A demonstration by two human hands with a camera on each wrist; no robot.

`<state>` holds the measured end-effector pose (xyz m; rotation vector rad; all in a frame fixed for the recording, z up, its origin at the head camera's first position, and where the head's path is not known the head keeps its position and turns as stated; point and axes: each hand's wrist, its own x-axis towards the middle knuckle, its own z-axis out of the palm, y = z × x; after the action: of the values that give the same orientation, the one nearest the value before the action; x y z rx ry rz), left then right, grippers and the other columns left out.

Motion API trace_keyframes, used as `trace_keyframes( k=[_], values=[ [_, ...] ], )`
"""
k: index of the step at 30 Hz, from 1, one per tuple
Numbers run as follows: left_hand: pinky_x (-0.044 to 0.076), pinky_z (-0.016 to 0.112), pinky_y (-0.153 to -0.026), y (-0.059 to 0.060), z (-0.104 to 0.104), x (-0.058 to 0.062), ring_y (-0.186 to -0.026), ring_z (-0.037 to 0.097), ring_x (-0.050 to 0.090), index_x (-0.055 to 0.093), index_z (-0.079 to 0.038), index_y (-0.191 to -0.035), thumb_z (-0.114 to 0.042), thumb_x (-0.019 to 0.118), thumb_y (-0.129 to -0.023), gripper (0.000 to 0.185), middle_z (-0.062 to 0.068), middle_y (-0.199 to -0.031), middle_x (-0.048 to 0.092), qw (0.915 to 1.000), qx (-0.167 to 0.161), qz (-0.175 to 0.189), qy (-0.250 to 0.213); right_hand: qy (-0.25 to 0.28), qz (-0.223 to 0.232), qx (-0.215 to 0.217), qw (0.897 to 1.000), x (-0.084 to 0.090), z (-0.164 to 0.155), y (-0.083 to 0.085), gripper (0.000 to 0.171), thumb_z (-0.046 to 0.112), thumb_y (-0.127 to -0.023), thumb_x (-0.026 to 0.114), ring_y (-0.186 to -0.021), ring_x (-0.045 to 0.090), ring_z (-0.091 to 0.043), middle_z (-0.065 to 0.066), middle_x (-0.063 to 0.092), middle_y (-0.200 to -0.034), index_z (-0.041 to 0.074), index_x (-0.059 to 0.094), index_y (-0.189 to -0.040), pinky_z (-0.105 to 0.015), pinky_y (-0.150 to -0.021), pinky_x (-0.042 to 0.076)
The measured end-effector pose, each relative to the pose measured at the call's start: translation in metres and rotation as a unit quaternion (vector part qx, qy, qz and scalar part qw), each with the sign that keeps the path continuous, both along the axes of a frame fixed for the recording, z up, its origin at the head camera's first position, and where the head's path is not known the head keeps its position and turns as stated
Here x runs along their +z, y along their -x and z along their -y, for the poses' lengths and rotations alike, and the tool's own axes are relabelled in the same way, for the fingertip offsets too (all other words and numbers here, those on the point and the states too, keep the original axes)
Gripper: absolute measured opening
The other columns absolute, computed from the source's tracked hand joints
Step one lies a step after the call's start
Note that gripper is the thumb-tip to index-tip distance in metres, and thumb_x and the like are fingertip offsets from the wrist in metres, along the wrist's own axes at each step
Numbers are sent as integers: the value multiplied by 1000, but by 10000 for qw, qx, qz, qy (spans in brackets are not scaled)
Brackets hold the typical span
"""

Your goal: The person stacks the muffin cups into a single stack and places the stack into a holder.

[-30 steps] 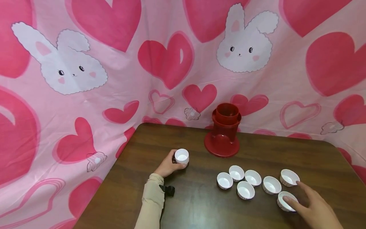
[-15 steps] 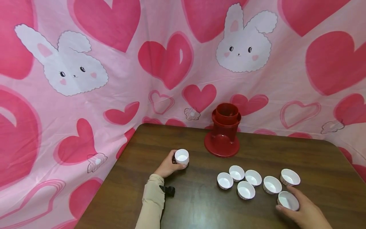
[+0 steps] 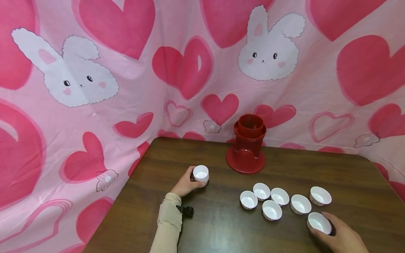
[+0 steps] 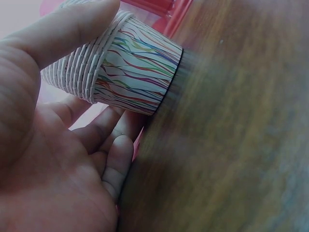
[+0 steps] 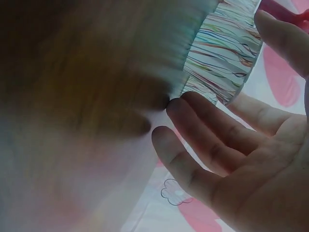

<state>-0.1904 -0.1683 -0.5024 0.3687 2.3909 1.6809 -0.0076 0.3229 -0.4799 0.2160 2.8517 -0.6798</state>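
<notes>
Left of the red stand [image 3: 246,149] on the tabletop [image 3: 221,225], the left hand [image 3: 185,183] clamps its grip round a stack of paper cups [image 3: 200,174]. Right of it, the right hand [image 3: 340,239] curls round a single cup [image 3: 317,223], nearest of six.

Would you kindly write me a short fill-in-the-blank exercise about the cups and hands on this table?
1. The left hand holds a stack of paper cups that stands ____ on the table.
2. Apart from the cups in the hands, ____ loose cups lie in a cluster.
3. The right hand grips a single cup at the cluster's ____ end.
4. The stand at the back is ____ in colour.

Missing words: upright; five; right; red
</notes>
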Motion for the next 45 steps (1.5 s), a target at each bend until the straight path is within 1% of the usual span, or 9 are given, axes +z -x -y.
trace_keyframes(
  k=[8,15,17,21,26,30,34,42,45],
  values=[
    [42,48,-98,-2,1,-1,-115,31,53,45,-2,-136,-13,85,-82,68,16,-128,55,10000,27,18,22,169,32,-218,9996,3,-4,-6,85,51,-87,75,-102,58,-54,-44,49,-124,-10,41,-134,-63,-80,48],
    [42,52,-99,-3,1,-2,-117,32,52,45,-2,-137,-12,85,-82,69,16,-130,55,9999,124,30,45,386,-674,-506,9957,13,-4,-11,81,47,-86,79,-91,66,-37,-35,63,-112,-9,46,-134,-39,-67,48],
    [41,53,-100,-3,1,-1,-117,32,52,45,-2,-137,-12,85,-82,69,16,-130,54,9999,128,31,50,515,-631,-569,9950,18,-2,-10,82,49,-87,77,-92,66,-36,-32,64,-111,-9,45,-136,-38,-68,48],
    [42,52,-100,-3,1,0,-118,32,52,45,-2,-137,-12,85,-82,69,16,-130,54,9999,118,31,54,704,-542,-612,9942,31,4,-5,84,52,-89,74,-99,63,-42,-35,62,-117,-8,42,-140,-47,-73,50],
    [42,49,-99,-2,1,2,-117,31,52,45,-2,-138,-12,85,-82,69,16,-130,54,10000,78,51,-8,751,-781,-592,9923,42,17,2,84,50,-90,74,-102,60,-49,-41,55,-122,-9,41,-141,-59,-76,50],
    [44,47,-96,-2,1,2,-114,31,53,45,-1,-136,-13,84,-82,68,16,-128,55,10000,-11,-62,26,844,-1483,-470,9842,48,30,7,76,40,-87,80,-89,67,-25,-38,58,-118,-3,47,-140,-38,-70,53],
    [45,46,-95,-2,0,2,-114,31,54,45,-1,-136,-14,84,-82,67,17,-128,55,9999,-41,-129,75,958,-2184,-333,9706,53,44,12,68,30,-82,86,-79,55,5,-26,65,-114,4,54,-137,-24,-63,45],
    [43,46,-96,-2,0,3,-115,30,53,46,-3,-136,-14,84,-82,68,14,-128,55,10000,9,-25,-1,1487,-2702,-265,9509,63,66,28,65,20,-82,86,-84,53,11,-19,66,-111,4,55,-136,-10,-68,44],
    [43,46,-97,-2,1,2,-116,30,53,45,-2,-136,-14,85,-82,68,15,-128,55,10000,2,-13,-13,1683,-2758,-319,9458,67,70,33,64,18,-83,85,-83,55,9,-11,64,-109,5,55,-137,-11,-67,46]
  ],
)
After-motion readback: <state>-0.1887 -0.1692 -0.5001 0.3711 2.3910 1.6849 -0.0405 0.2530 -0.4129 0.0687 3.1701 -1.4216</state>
